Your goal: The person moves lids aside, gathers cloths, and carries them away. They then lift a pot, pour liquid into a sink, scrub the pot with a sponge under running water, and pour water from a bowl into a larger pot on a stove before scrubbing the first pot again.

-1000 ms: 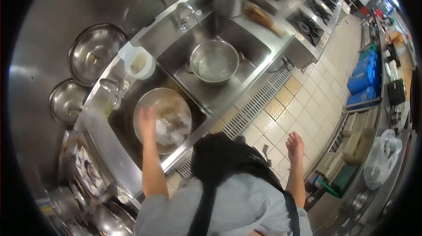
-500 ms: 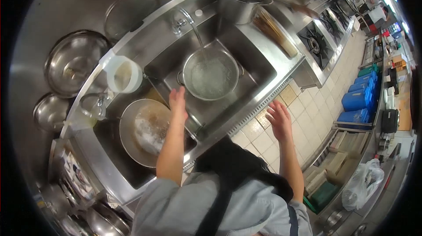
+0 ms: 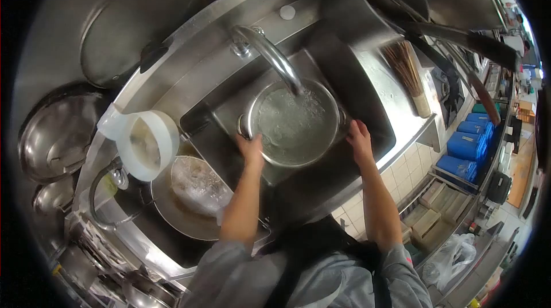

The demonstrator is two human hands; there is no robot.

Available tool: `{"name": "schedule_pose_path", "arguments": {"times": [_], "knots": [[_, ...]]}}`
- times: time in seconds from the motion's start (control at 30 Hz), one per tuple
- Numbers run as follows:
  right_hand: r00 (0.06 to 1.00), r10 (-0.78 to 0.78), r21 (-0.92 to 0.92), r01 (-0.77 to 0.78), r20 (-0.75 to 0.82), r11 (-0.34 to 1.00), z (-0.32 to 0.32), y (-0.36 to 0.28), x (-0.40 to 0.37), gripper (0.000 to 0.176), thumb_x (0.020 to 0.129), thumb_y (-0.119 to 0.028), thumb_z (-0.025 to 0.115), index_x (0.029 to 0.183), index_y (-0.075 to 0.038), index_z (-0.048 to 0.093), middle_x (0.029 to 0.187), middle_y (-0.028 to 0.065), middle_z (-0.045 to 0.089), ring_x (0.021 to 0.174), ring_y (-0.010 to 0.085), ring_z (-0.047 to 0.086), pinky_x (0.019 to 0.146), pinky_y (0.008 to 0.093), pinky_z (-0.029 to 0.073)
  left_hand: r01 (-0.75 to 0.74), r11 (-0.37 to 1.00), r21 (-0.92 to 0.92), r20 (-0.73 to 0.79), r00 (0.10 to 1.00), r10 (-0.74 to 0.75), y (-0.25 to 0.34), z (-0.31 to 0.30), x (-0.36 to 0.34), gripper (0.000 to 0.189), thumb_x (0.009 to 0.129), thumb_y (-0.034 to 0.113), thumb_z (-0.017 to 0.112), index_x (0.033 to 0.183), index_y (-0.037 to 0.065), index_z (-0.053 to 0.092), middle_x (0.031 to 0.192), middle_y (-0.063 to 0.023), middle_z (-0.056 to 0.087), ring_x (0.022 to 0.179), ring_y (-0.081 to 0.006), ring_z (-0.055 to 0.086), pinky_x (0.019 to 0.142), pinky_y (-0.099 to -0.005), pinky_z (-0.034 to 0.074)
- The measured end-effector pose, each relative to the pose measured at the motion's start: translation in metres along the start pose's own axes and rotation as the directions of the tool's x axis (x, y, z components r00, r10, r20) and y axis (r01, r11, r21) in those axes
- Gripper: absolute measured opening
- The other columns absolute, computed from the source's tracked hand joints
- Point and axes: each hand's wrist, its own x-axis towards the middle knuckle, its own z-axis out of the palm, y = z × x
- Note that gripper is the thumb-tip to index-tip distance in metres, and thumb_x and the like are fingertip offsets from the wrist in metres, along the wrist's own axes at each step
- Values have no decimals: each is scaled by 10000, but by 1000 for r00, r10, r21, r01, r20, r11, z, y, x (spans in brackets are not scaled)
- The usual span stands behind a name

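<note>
Head view: we stand over the sink basin, clock directions taken from the pot's centre.
Pot: our two-handled pot sits in that basin beneath the tap, whose spout ends at 12 o'clock; so placed, it catches the water churning inside.
Left hand: ours is at 8 o'clock, by the left handle.
Right hand: ours is between 3 and 4 o'clock, fingers at the right handle. Apart on opposite sides, they seem set to share the weight evenly; we cannot tell whether either grip is closed.
Wide pan: at 8 o'clock, farther out, the foamy pan occupies the neighbouring basin, leaving the tap's basin to our pot.
Whisk brush: it lies on the counter at 2 o'clock, outside the basin.
Half a second earlier: both our hands were short of the handles; now they have reached them. Our pot remains under the tap, but we see it closer.
</note>
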Motion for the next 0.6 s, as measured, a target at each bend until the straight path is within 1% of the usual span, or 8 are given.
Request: {"name": "schedule_pose_path", "arguments": {"times": [0.03, 0.07, 0.17, 0.2, 0.3, 0.4, 0.5, 0.6], "knots": [[1000, 18, -45, -19, -21, 999, 6, 1, 8, 549, 1012, -439, 588, 1381, -39, 513, 1235, 50, 588, 1102, 169, 539, 904, 359, 466, -6, 1000, 24, -51, 999, 7, -11, -1, 3, 655, 781, -72, 626, 1393, 14, 406, 1318, -138, 550, 1188, -273, 563, 1032, -385, 422], [999, 21, -58, -23, -30, 998, 6, 14, 25, 575, 1017, -469, 563, 1388, -34, 508, 1148, 36, 618, 998, 149, 551, 834, 330, 458, -15, 999, 50, -100, 995, 20, -25, -2, 9, 652, 777, -78, 615, 1389, 7, 405, 1302, -141, 556, 1179, -273, 566, 1030, -389, 423], [988, 138, 21, -140, 71, 990, 14, 20, 43, 501, 1019, -464, 561, 1269, -31, 580, 989, 12, 620, 858, 131, 548, 755, 306, 461, -43, 989, 140, -150, 987, 64, -27, 1, 9, 632, 766, -89, 590, 1366, 4, 414, 1260, -144, 572, 1144, -273, 581, 1018, -389, 433], [987, 157, 153, -158, 15, 975, 31, 14, 39, 413, 1024, -461, 553, 1086, -60, 627, 847, -13, 564, 744, 123, 530, 653, 283, 452, -40, 991, 126, -144, 988, 58, -25, 1, 10, 618, 761, -91, 585, 1349, 8, 423, 1242, -141, 577, 1124, -270, 588, 1003, -387, 442], [979, 174, 282, -198, 106, 939, 31, 40, 59, 455, 1004, -444, 564, 1207, -41, 625, 1059, 67, 650, 937, 186, 605, 821, 362, 495, -4, 1000, -10, -100, 995, 3, -23, -1, 11, 568, 742, -99, 573, 1285, 24, 455, 1174, -126, 590, 1052, -256, 610, 934, -378, 476], [983, 177, 283, -184, 51, 941, 32, 35, 47, 217, 980, -310, 589, 971, -96, 621, 786, -26, 521, 688, 117, 525, 560, 289, 420, 52, 980, -194, 4, 999, -53, -5, 0, 10, 529, 711, -115, 555, 1211, 43, 484, 1089, -101, 599, 969, -242, 625, 839, -371, 510], [978, 200, 371, -210, 67, 905, 28, 35, 37, 156, 933, -246, 589, 946, -95, 622, 746, -33, 508, 659, 103, 506, 547, 282, 402, 106, 945, -308, 65, 994, -91, 20, 0, 3, 535, 679, -127, 540, 1181, 52, 494, 1038, -86, 595, 930, -238, 625, 767, -384, 522], [987, 151, 424, -161, 58, 891, 27, 20, 20, 134, 927, -226, 576, 903, -98, 610, 720, -37, 503, 630, 93, 484, 541, 271, 383, 117, 949, -292, 53, 993, -106, 53, -5, -26, 575, 661, -131, 558, 1211, 21, 485, 1076, -97, 584, 951, -244, 622, 779, -376, 530]]}}
